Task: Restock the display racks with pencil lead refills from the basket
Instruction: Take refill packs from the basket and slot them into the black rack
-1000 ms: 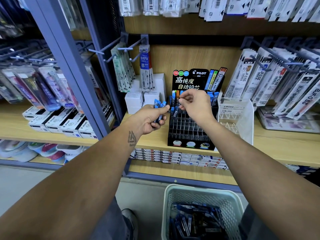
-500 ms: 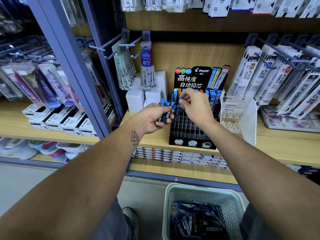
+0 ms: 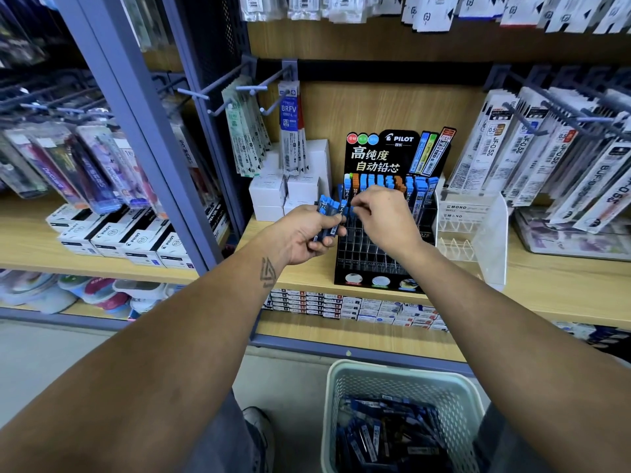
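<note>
A black Pilot display rack (image 3: 372,268) with a grid of slots stands on the wooden shelf; blue and orange lead refill tubes (image 3: 418,187) fill its back rows. My left hand (image 3: 300,233) grips a bundle of blue-capped refill tubes (image 3: 326,213) just left of the rack. My right hand (image 3: 382,216) hovers over the rack's upper rows, its fingertips pinching one refill tube (image 3: 344,205) at the top of the bundle. On the floor below, a pale green basket (image 3: 345,377) holds several more blue refill packs (image 3: 386,435).
A clear acrylic Mono stand (image 3: 485,233) sits right of the rack, white boxes (image 3: 273,196) to its left. Refill packets hang on pegs (image 3: 290,131) above and at the right (image 3: 563,158). A blue-grey upright post (image 3: 143,131) divides the shelving.
My right hand has come back from the rack's slots toward my left hand and now pinches a tube in the bundle. The left hand has lifted slightly toward the rack.
</note>
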Demonstrator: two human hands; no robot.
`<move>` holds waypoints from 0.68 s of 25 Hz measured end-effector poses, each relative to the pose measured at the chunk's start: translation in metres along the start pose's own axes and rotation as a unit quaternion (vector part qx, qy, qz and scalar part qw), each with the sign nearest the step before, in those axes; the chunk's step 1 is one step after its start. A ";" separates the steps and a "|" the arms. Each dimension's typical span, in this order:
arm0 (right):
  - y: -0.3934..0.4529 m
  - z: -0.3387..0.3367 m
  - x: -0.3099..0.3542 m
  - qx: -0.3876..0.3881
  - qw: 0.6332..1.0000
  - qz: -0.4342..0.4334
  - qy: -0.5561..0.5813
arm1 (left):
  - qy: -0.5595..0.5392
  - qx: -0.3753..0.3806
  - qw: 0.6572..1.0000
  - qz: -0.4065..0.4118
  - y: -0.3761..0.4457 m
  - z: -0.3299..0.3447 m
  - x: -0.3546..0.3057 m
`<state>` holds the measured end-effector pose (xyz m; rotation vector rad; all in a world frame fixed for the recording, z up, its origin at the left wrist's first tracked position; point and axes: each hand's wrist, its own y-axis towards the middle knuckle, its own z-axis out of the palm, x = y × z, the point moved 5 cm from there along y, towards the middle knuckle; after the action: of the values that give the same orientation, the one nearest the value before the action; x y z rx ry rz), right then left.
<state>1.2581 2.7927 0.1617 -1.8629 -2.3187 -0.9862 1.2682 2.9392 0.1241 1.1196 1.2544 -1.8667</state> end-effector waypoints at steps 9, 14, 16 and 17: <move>-0.003 -0.006 -0.004 0.031 0.904 0.220 0.365 | 0.028 0.014 0.999 0.023 0.001 0.006 -0.001; 0.004 -0.030 -0.019 -0.064 0.904 0.236 0.351 | 0.008 -0.044 0.999 0.011 -0.001 -0.002 -0.002; 0.005 -0.034 -0.025 -0.076 0.929 0.227 0.283 | 0.006 -0.042 0.999 0.009 -0.001 -0.002 -0.003; 0.005 -0.033 -0.025 -0.075 0.939 0.216 0.258 | 0.003 -0.037 0.999 0.008 0.000 -0.001 -0.003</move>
<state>1.2572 2.7556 0.1811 -1.7645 -1.4984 -1.3937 1.2694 2.9402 0.1269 1.0946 1.3036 -1.7907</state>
